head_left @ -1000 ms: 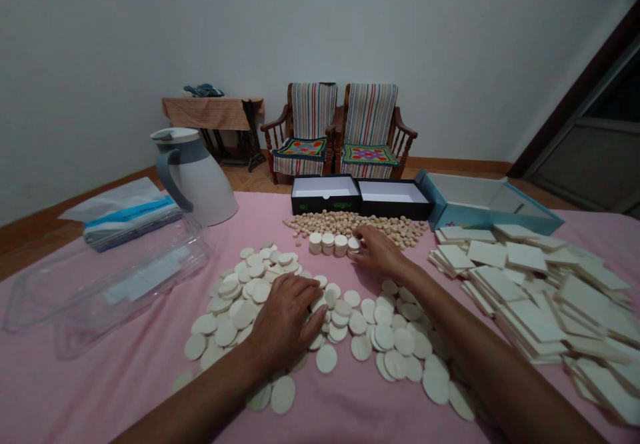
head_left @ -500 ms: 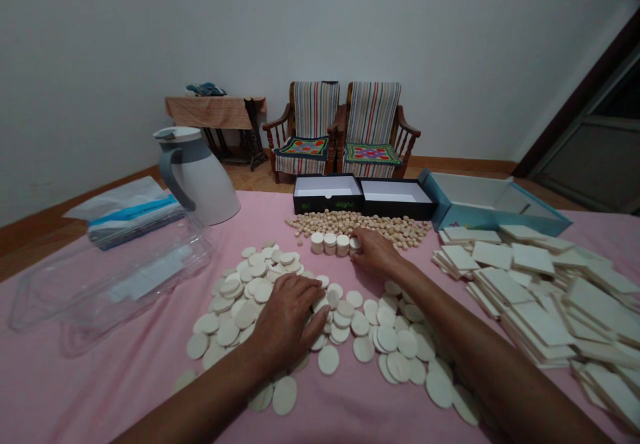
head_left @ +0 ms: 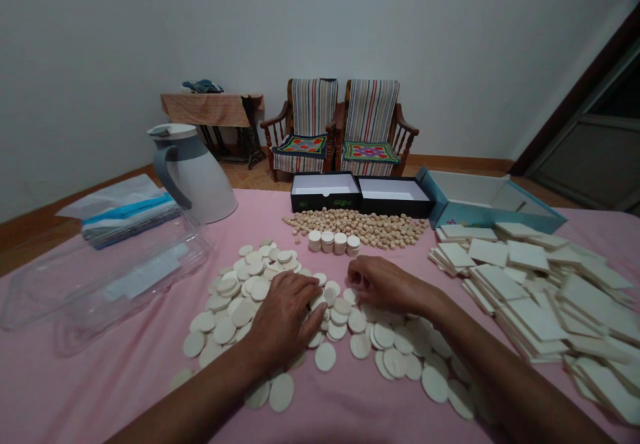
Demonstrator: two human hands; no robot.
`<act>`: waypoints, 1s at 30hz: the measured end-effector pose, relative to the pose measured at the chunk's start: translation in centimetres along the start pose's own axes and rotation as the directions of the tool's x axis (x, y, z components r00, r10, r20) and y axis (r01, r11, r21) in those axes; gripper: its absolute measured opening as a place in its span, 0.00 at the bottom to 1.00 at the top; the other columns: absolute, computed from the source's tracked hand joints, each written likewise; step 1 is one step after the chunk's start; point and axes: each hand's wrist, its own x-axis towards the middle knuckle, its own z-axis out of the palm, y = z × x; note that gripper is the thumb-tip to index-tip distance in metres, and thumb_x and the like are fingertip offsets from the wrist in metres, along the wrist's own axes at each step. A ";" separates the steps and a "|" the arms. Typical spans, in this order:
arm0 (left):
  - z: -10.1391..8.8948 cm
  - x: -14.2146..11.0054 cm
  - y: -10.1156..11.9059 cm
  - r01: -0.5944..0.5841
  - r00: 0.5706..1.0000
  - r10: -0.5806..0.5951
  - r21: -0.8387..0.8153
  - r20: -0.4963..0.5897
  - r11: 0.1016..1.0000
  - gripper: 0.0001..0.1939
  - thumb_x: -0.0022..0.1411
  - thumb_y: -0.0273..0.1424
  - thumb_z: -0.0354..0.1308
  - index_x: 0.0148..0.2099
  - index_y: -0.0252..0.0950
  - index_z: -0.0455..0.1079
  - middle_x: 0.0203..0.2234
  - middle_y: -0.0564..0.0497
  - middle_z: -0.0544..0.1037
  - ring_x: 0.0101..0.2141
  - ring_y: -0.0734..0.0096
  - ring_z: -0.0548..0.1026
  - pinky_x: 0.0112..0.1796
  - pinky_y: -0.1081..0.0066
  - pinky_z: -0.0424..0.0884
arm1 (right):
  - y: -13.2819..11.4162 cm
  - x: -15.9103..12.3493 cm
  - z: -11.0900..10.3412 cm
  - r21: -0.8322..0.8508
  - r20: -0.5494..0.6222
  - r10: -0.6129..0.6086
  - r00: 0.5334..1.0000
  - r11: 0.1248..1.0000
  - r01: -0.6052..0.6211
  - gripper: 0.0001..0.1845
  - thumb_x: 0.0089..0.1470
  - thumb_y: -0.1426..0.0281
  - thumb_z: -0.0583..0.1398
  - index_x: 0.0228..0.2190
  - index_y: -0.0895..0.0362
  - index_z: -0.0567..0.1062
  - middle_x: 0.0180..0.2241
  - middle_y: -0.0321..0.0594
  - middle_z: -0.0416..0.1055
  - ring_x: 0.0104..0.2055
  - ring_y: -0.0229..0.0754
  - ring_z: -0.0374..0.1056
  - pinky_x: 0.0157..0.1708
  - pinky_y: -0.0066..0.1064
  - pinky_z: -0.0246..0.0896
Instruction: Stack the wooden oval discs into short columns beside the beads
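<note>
From my place I see many flat round wooden discs (head_left: 225, 331), pale and smooth, lying in one wide loose layer on the pink cloth (head_left: 100, 377), and some overlap. I cannot count them, they are too many. My left hand (head_left: 285, 314) rests on top of this layer, with the fingers (head_left: 313, 317) a little apart, and my right hand (head_left: 385, 285) is just beside it, with the fingers (head_left: 357, 277) close together at the discs' upper edge. I cannot tell if either hand holds a disc. Above the hands stand four short stacks of discs (head_left: 333, 243), and behind them lies a heap of small wooden pieces (head_left: 355, 226), then two open black boxes (head_left: 360, 194). On the right, many square wooden tiles (head_left: 525, 291) lie near the discs. On the left, pink cloth shows between the discs and a clear plastic tray (head_left: 110, 284).
</note>
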 end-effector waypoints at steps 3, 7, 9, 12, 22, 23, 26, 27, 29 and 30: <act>0.0 0.0 0.1 -0.006 1.000 0.006 0.006 -0.010 1.000 0.09 0.62 0.31 0.53 0.43 0.36 0.71 0.40 0.45 0.77 0.43 0.59 0.72 0.49 0.52 0.64 | -0.5 -0.4 1.2 -0.010 0.029 -0.024 0.999 1.000 0.024 0.15 0.44 0.76 0.58 0.37 0.56 0.71 0.37 0.41 0.70 0.37 0.40 0.64 0.34 0.28 0.54; -0.1 0.0 0.1 -0.015 1.000 0.015 0.018 -0.025 1.000 0.08 0.62 0.31 0.53 0.42 0.36 0.71 0.40 0.45 0.78 0.42 0.59 0.73 0.48 0.51 0.65 | -0.8 -0.2 1.5 -0.033 0.038 -0.039 0.999 0.999 0.040 0.15 0.46 0.76 0.57 0.38 0.55 0.71 0.39 0.41 0.69 0.39 0.41 0.64 0.36 0.29 0.54; -0.2 0.1 0.1 -0.019 0.999 0.019 0.023 -0.028 1.000 0.08 0.62 0.31 0.53 0.42 0.36 0.72 0.40 0.45 0.78 0.42 0.59 0.73 0.48 0.51 0.65 | -0.7 0.0 1.2 -0.091 0.028 -0.020 0.999 0.996 0.023 0.14 0.47 0.77 0.57 0.38 0.55 0.71 0.39 0.42 0.69 0.39 0.42 0.65 0.34 0.29 0.53; -0.1 0.1 0.1 -0.025 0.999 0.025 0.021 -0.031 0.999 0.09 0.62 0.31 0.53 0.42 0.36 0.72 0.40 0.44 0.78 0.42 0.59 0.73 0.48 0.51 0.65 | -0.4 0.2 0.7 -0.185 -0.020 0.020 1.000 0.982 -0.023 0.13 0.47 0.77 0.58 0.37 0.56 0.71 0.40 0.45 0.69 0.39 0.44 0.65 0.33 0.30 0.52; -0.1 0.1 0.1 -0.007 1.000 0.007 0.004 -0.012 1.000 0.09 0.63 0.31 0.53 0.43 0.36 0.71 0.40 0.45 0.77 0.42 0.60 0.73 0.49 0.51 0.64 | -1.1 -0.1 1.6 -0.171 -0.046 0.169 0.984 0.970 -0.175 0.12 0.47 0.71 0.58 0.37 0.59 0.69 0.40 0.47 0.68 0.39 0.46 0.65 0.34 0.32 0.54; -0.1 0.1 0.1 -0.004 1.000 0.004 0.004 -0.013 1.000 0.08 0.63 0.31 0.53 0.42 0.36 0.71 0.40 0.45 0.77 0.42 0.60 0.73 0.49 0.51 0.64 | -1.1 -0.1 1.5 -0.164 -0.057 0.169 0.984 0.971 -0.176 0.11 0.47 0.72 0.58 0.36 0.59 0.69 0.40 0.47 0.68 0.38 0.45 0.65 0.34 0.32 0.54; -0.1 0.0 0.1 -0.002 1.000 0.002 -0.002 -0.009 1.000 0.08 0.63 0.31 0.53 0.42 0.36 0.71 0.40 0.45 0.77 0.42 0.60 0.72 0.49 0.52 0.63 | -0.5 0.3 0.6 -0.114 -0.144 0.133 0.981 0.982 -0.150 0.09 0.46 0.73 0.58 0.34 0.58 0.69 0.37 0.45 0.68 0.36 0.43 0.64 0.33 0.31 0.54; -0.1 0.0 0.1 -0.005 1.000 0.005 -0.004 -0.010 1.000 0.08 0.63 0.31 0.53 0.42 0.36 0.71 0.40 0.45 0.77 0.42 0.60 0.72 0.49 0.52 0.63 | -0.1 0.6 0.2 -0.091 -0.198 0.112 0.974 0.987 -0.132 0.09 0.46 0.73 0.58 0.34 0.58 0.69 0.36 0.45 0.67 0.36 0.42 0.63 0.34 0.30 0.54; -0.1 0.0 0.1 -0.008 1.000 0.008 -0.006 -0.012 1.000 0.09 0.63 0.31 0.53 0.43 0.36 0.71 0.41 0.45 0.77 0.42 0.60 0.72 0.49 0.52 0.63 | 0.8 1.6 -0.6 -0.056 -0.326 0.069 0.943 0.994 -0.092 0.08 0.46 0.73 0.58 0.33 0.57 0.68 0.36 0.44 0.67 0.37 0.43 0.63 0.36 0.31 0.55; -0.1 0.0 0.1 -0.007 1.000 0.007 -0.006 -0.013 1.000 0.09 0.63 0.31 0.53 0.43 0.36 0.71 0.41 0.45 0.77 0.42 0.60 0.72 0.49 0.52 0.63 | 1.3 2.1 -0.9 -0.049 -0.383 0.046 0.923 0.996 -0.070 0.09 0.46 0.73 0.58 0.33 0.57 0.67 0.36 0.43 0.67 0.38 0.43 0.62 0.37 0.31 0.55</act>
